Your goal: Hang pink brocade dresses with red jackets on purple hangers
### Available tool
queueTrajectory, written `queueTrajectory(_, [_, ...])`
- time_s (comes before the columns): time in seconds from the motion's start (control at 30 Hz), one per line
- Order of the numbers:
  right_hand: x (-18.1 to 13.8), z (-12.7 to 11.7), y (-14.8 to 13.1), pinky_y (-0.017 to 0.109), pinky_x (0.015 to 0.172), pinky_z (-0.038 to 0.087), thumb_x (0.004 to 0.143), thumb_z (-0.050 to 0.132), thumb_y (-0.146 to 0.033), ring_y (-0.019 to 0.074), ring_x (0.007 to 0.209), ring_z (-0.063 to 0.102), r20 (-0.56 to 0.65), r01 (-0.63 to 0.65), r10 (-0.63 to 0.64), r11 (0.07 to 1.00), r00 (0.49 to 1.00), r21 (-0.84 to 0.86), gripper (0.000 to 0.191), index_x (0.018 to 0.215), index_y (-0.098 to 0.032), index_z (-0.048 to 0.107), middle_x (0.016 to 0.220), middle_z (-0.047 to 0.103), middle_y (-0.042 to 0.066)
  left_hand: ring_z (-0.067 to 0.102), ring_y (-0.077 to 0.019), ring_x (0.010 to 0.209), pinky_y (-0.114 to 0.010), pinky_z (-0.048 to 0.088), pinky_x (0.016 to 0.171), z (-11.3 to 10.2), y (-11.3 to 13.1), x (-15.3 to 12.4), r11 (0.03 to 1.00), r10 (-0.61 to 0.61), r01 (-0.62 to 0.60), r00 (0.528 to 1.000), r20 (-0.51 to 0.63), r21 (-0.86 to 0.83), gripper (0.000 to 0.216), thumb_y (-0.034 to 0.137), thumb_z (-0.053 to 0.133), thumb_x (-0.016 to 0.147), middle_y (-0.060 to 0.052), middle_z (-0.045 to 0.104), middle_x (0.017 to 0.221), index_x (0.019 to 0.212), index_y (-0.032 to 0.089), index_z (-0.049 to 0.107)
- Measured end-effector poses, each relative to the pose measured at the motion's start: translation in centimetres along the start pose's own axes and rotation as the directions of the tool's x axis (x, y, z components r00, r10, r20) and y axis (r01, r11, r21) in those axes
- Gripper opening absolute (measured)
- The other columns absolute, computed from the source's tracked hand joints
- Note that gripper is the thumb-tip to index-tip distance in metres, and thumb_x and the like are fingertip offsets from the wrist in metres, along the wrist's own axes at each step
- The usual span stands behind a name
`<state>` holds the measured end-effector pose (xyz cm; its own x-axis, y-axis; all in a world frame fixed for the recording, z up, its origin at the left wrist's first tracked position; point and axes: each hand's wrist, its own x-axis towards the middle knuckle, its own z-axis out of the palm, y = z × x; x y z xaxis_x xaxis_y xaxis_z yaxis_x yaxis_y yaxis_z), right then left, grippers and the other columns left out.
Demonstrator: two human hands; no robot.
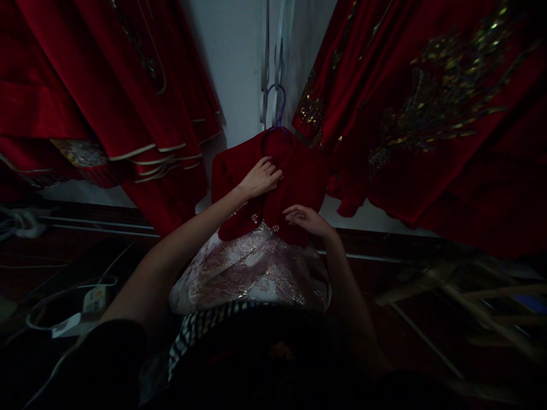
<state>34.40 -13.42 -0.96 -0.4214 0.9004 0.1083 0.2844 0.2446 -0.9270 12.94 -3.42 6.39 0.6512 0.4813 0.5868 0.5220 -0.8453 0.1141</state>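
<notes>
A small red jacket (307,185) hangs in front of me on a purple hanger (280,108). Under its hem spreads a pale skirt (252,267) with a shiny pinkish pattern. My left hand (262,177) lies on the upper front of the jacket, its fingers bent and closed at the front edge by a small sparkling button. Lower down, at the right front panel, my right hand (306,220) has loosely bent fingers held apart, with nothing visible in them. Flower-shaped ornaments (255,218) show along the jacket's lower edge. Dim light hides the exact finger contact.
Red garments with pale trim (141,114) hang at left, and red garments with gold embroidery (444,97) at right. A power strip (94,299) with cables lies at lower left. Wooden bars (465,302) stand at lower right. Behind is a pale wall (233,62).
</notes>
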Motion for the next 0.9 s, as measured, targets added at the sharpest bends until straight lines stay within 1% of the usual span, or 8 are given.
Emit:
queueTrajectory(0.13, [0.4,-1.2,-1.5,0.037,0.089,0.050,0.081,0.061,-0.044,0.0180,0.091,0.063,-0.173,0.088,-0.106,0.990,0.979,-0.111,0.032,0.099,-0.018,0.064,0.100,0.068,0.008,0.055,-0.0220,0.097,-0.048,0.022,0.116,-0.8,-0.8,-0.2,0.979,-0.043,0.056,0.997,0.067,-0.196,0.018,0.019,0.059,0.075,-0.003,0.058,0.077,0.090,0.024,0.066])
queueTrajectory(0.23, [2.1,-1.7,-3.2,0.037,0.095,0.048,0.080,0.062,-0.047,0.0189,0.101,0.062,-0.326,0.173,-0.206,0.977,0.923,-0.126,0.036,0.104,-0.020,0.060,0.112,0.065,0.009,0.056,-0.0205,0.092,-0.047,0.022,0.117,-1.2,-0.9,-0.2,0.961,-0.065,0.086,0.994,0.087,-0.264,0.017,0.021,0.057,0.077,-0.001,0.057,0.072,0.090,0.025,0.066])
queueTrajectory(0.37, [7.0,-1.3,-5.5,0.035,0.105,0.042,0.085,0.052,-0.055,0.0189,0.119,0.054,-0.453,0.321,-0.344,0.938,0.822,-0.131,0.049,0.121,-0.020,0.050,0.129,0.056,0.012,0.054,-0.0272,0.105,-0.055,0.018,0.115,-0.6,-0.2,-0.3,0.978,-0.134,0.124,0.990,-0.053,-0.168,0.017,0.028,0.058,0.079,-0.008,0.063,0.083,0.092,0.019,0.065])
queueTrajectory(0.53, [12.9,0.9,-6.4,0.040,0.112,0.035,0.090,0.037,-0.060,0.0230,0.133,0.042,-0.400,0.105,-0.143,0.988,0.905,-0.115,0.071,0.140,-0.010,0.031,0.142,0.043,0.018,0.038,-0.0328,0.130,-0.059,0.006,0.116,0.3,0.1,-1.2,0.956,-0.273,0.294,0.908,-0.317,0.020,0.040,0.017,0.045,0.084,-0.017,0.053,0.127,0.123,0.014,0.054])
queueTrajectory(0.6, [13.8,1.7,-6.0,0.043,0.117,0.024,0.090,0.040,-0.058,0.0274,0.141,0.029,-0.510,-0.027,-0.072,0.983,0.857,-0.183,0.079,0.143,-0.002,0.022,0.149,0.031,0.024,0.027,-0.0324,0.138,-0.059,0.001,0.116,0.2,-0.3,-1.7,0.918,-0.347,0.394,0.847,-0.403,0.038,0.049,0.014,0.044,0.083,-0.016,0.042,0.141,0.132,0.017,0.046])
queueTrajectory(0.7, [13.3,1.3,-4.8,0.051,0.117,0.016,0.088,0.042,-0.057,0.0348,0.144,0.017,-0.692,-0.150,-0.138,0.929,0.709,-0.339,0.084,0.142,0.003,0.017,0.150,0.020,0.030,0.016,-0.0326,0.143,-0.059,0.003,0.116,-0.6,-1.4,-2.6,0.851,-0.443,0.524,0.753,-0.486,0.036,0.060,0.013,0.049,0.079,-0.015,0.031,0.149,0.138,0.018,0.038])
queueTrajectory(0.8, [12.2,-0.9,-3.7,0.054,0.110,0.025,0.091,0.033,-0.057,0.0378,0.136,0.033,-0.757,-0.210,-0.194,0.892,0.623,-0.401,0.073,0.136,0.002,0.031,0.139,0.038,0.033,0.020,-0.0354,0.141,-0.056,0.017,0.114,-1.7,-3.1,-3.4,0.797,-0.523,0.604,0.680,-0.513,-0.012,0.071,0.013,0.055,0.073,-0.018,0.027,0.149,0.140,0.016,0.034])
queueTrajectory(0.9, [11.6,-3.9,-3.4,0.051,0.105,0.033,0.095,0.020,-0.055,0.0355,0.124,0.047,-0.743,-0.235,-0.242,0.849,0.624,-0.473,0.066,0.125,-0.001,0.044,0.126,0.052,0.031,0.031,-0.0374,0.134,-0.056,0.029,0.109,-2.7,-5.3,-4.2,0.780,-0.577,0.621,0.668,-0.470,-0.074,0.070,0.012,0.058,0.069,-0.018,0.037,0.141,0.136,0.019,0.041])
